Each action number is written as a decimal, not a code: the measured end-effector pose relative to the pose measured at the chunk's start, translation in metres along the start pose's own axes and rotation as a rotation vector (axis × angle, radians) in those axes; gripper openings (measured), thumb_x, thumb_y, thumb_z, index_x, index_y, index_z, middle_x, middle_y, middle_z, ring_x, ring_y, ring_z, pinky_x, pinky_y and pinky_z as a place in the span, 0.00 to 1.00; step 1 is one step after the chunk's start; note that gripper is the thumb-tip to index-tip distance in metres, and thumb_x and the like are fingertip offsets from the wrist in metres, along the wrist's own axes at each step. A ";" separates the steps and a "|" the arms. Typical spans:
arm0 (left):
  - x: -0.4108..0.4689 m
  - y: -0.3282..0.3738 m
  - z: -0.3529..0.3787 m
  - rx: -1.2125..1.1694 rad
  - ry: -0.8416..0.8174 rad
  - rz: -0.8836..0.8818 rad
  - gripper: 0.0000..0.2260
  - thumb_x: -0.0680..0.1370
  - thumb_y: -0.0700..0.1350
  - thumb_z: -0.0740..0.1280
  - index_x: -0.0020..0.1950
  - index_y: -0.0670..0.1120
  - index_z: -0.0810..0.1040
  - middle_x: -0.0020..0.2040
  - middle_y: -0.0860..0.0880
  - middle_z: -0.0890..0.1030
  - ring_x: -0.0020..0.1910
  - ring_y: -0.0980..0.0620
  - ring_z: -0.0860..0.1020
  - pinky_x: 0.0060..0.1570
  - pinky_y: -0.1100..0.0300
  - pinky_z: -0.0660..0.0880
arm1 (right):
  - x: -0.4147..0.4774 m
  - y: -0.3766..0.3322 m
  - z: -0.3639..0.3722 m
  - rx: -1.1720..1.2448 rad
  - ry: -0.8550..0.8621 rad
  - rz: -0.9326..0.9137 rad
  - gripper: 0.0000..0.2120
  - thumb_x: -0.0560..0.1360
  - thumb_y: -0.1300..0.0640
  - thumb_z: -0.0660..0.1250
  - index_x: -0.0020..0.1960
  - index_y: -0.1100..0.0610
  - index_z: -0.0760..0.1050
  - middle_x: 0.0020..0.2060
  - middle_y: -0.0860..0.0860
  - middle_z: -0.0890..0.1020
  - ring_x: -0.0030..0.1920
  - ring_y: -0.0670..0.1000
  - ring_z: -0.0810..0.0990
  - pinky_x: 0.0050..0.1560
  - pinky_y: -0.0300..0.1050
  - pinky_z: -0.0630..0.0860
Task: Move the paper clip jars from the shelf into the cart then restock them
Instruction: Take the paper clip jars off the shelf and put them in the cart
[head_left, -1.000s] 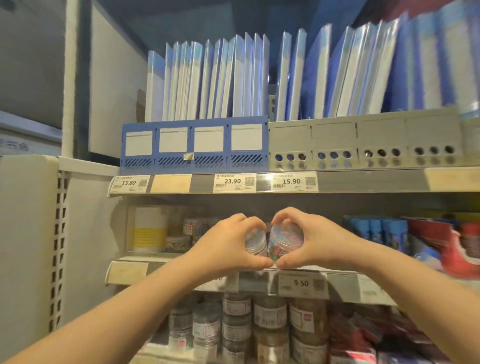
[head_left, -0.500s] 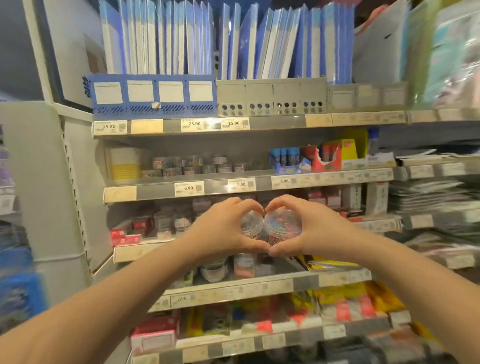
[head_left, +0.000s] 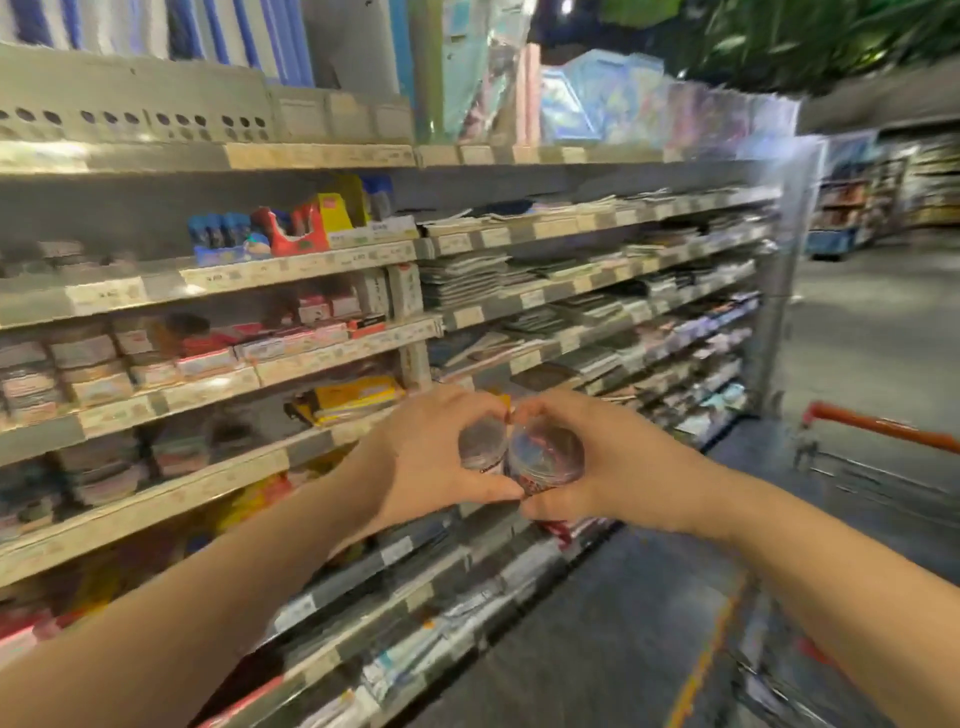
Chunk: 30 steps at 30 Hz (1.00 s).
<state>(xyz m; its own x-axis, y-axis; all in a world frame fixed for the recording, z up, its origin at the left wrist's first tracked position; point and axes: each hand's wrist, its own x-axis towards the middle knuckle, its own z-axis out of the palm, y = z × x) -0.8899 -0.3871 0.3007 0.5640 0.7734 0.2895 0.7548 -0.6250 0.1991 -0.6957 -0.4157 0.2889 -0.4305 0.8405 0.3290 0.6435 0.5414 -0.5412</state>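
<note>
Both hands are held out together in mid-air, each wrapped round one small clear paper clip jar. The left hand (head_left: 426, 457) grips the left jar (head_left: 480, 446) with fingers curled over its top and thumb underneath. The right hand (head_left: 608, 467) grips the right jar (head_left: 545, 454) in the same way. The two jars sit side by side between the palms, touching, with their round lids facing the camera. The thumb tips meet under the jars, and the fingertips come close together above them.

Beyond and to the left of the left hand run the shelves (head_left: 332, 358), stocked with stationery packs too blurred to read. Yellow packs (head_left: 358, 397) lie on the shelf just past the left hand's knuckles. To the right of the right hand, well apart from it, stands the cart (head_left: 878, 480). Its orange handle (head_left: 883, 427) is about level with the jars. Below both forearms is the grey floor (head_left: 623, 623).
</note>
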 end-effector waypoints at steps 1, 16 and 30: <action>0.013 0.022 0.014 0.001 -0.009 0.034 0.30 0.67 0.62 0.71 0.67 0.57 0.67 0.64 0.57 0.69 0.63 0.57 0.67 0.53 0.65 0.61 | -0.023 0.014 -0.015 -0.008 0.008 0.031 0.28 0.64 0.49 0.78 0.60 0.45 0.70 0.51 0.41 0.75 0.48 0.38 0.75 0.45 0.33 0.70; 0.105 0.271 0.259 -0.301 -0.415 0.398 0.32 0.64 0.60 0.75 0.64 0.49 0.73 0.55 0.48 0.75 0.55 0.51 0.73 0.49 0.63 0.65 | -0.306 0.184 -0.066 -0.094 0.202 0.747 0.40 0.65 0.48 0.76 0.72 0.47 0.61 0.66 0.44 0.70 0.63 0.45 0.70 0.60 0.41 0.69; 0.094 0.228 0.514 -0.280 -0.823 0.228 0.33 0.68 0.52 0.75 0.69 0.47 0.67 0.64 0.45 0.68 0.61 0.46 0.71 0.58 0.58 0.67 | -0.350 0.346 0.127 0.012 0.143 1.295 0.34 0.67 0.50 0.75 0.68 0.52 0.64 0.62 0.52 0.68 0.56 0.55 0.75 0.48 0.46 0.73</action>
<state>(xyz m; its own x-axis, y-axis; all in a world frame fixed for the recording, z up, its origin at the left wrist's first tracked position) -0.4925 -0.4024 -0.1080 0.8328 0.3918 -0.3910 0.5468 -0.6924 0.4707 -0.4030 -0.5260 -0.1118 0.5660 0.7440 -0.3551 0.5317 -0.6587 -0.5324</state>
